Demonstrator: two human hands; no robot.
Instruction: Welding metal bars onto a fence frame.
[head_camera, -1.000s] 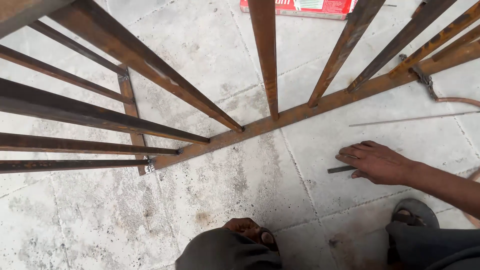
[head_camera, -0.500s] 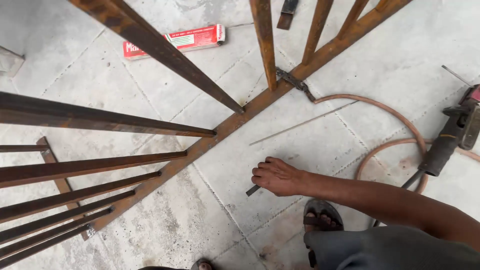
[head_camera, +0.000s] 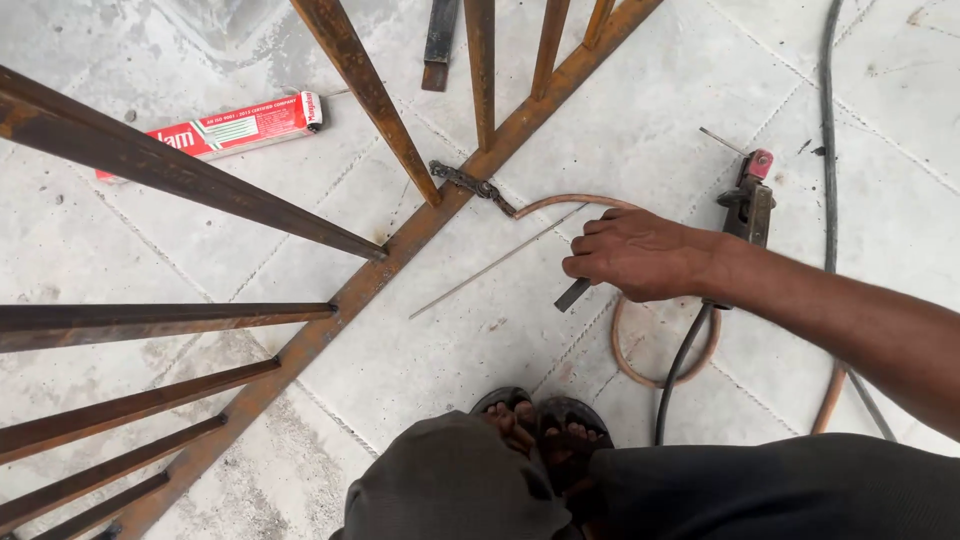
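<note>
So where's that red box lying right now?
The red box lies on the concrete floor at the upper left, behind the rusty metal frame, far from the right hand.

Only one package in view: a long, flat rectangular box (head_camera: 215, 130), red with a white end panel and white lettering, lying on the pale concrete floor (head_camera: 640, 110) at upper left, partly hidden behind a rusty steel bar (head_camera: 180, 175). No signs or screens.
</note>
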